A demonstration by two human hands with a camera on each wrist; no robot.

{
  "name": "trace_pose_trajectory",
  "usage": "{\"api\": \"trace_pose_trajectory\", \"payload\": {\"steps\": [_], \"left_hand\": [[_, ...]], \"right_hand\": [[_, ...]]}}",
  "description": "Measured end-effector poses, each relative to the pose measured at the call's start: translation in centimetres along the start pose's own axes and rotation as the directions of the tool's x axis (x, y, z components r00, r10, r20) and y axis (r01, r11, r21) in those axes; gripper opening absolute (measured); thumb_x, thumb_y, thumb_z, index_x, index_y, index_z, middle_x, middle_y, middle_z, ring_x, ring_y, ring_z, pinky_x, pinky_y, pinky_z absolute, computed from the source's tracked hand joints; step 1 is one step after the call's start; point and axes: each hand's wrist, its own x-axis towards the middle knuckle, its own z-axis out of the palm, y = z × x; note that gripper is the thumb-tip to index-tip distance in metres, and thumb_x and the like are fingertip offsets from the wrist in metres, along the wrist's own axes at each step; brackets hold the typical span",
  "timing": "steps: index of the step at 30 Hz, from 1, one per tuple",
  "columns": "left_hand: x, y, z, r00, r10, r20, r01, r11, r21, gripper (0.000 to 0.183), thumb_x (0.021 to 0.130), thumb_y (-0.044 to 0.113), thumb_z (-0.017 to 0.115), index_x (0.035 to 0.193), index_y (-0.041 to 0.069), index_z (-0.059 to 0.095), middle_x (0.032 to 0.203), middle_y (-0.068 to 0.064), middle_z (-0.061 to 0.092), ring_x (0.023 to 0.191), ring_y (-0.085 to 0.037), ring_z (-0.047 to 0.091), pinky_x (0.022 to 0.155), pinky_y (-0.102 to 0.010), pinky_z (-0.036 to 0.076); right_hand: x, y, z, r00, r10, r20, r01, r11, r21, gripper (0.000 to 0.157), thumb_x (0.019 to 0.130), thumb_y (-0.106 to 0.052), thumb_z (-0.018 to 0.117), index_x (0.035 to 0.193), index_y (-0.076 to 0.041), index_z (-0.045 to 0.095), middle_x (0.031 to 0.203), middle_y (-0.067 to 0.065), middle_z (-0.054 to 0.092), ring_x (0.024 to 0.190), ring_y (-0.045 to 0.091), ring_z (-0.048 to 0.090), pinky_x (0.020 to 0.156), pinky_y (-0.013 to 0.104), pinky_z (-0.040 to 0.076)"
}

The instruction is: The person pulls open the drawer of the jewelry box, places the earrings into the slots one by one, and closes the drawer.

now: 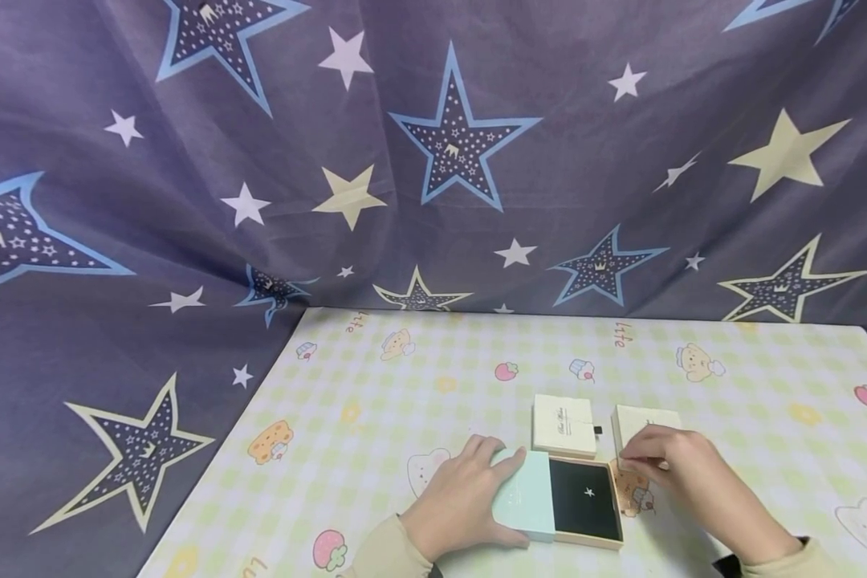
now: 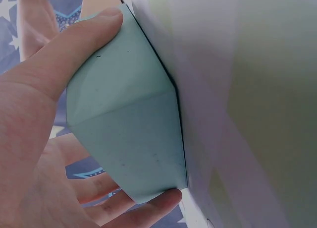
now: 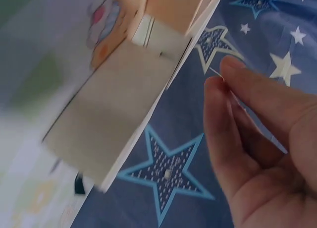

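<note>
My left hand (image 1: 458, 498) grips the mint-green sleeve (image 1: 531, 498) of a jewellery box, thumb on one side and fingers on the other. Out of the sleeve's right end sticks the box's drawer (image 1: 585, 540), lined with a black pad (image 1: 585, 518). On the pad lies a small silvery star-shaped piece (image 1: 589, 492). To the right of the drawer, my right hand (image 1: 682, 461) is raised near a cream box. Its thumb and index finger pinch a thin pale wire-like thing (image 3: 216, 73), too small to identify.
A cream box (image 1: 563, 424) with a black pull tab (image 1: 597, 430) stands behind the mint-green one. Another cream box (image 1: 643, 417) sits to its right, partly hidden by my right hand. A checked cloth (image 1: 405, 401) covers the table; a starry curtain (image 1: 419, 241) hangs behind.
</note>
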Motion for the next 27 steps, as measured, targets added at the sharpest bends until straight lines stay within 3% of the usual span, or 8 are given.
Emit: {"api": "trace_pose_trajectory", "payload": {"steps": [4,10,17,27], "left_hand": [[0.0,-0.1,0.0,1.0,-0.005,-0.003,0.005,1.0,-0.004,0.102,0.062,0.073,0.078,0.146,0.02,0.052,0.132,-0.004,0.055,0.117,-0.017,0.049,0.071,-0.025,0.051],[0.1,-0.1,0.1,1.0,-0.008,-0.002,0.008,1.0,0.003,0.102,0.062,0.074,0.077,0.146,0.02,0.052,0.133,-0.004,0.055,0.117,-0.016,0.049,0.072,-0.025,0.052],[0.1,-0.1,0.1,1.0,-0.006,0.012,0.006,1.0,-0.011,0.102,0.064,0.074,0.076,0.146,0.02,0.051,0.133,-0.004,0.054,0.117,-0.016,0.049,0.072,-0.025,0.052],[0.1,0.0,0.0,0.999,-0.011,0.035,0.012,0.999,-0.031,0.101,0.065,0.074,0.076,0.147,0.02,0.051,0.136,-0.005,0.054,0.119,-0.016,0.049,0.072,-0.024,0.052]], "right_hand": [[0.8,-1.1,0.7,0.996,0.005,0.089,-0.01,0.998,0.054,0.023,0.064,0.001,0.085,0.076,-0.017,0.077,0.08,-0.013,0.066,0.074,0.002,0.063,0.066,0.018,0.052],[1.8,-2.8,1.6,0.97,0.069,0.233,-0.086,0.994,0.064,0.014,0.074,-0.005,0.083,0.078,-0.017,0.077,0.08,-0.014,0.064,0.069,-0.003,0.057,0.062,0.022,0.052],[2.3,-4.0,2.7,0.958,0.036,0.283,-0.066,0.993,0.1,0.011,0.076,-0.008,0.082,0.08,-0.017,0.078,0.081,-0.012,0.068,0.072,-0.001,0.061,0.063,0.02,0.053],[2.3,-4.5,4.1,0.933,0.051,0.356,-0.109,0.983,0.146,0.013,0.078,-0.007,0.08,0.078,-0.02,0.076,0.081,-0.012,0.068,0.073,-0.002,0.062,0.064,0.017,0.053]]}}
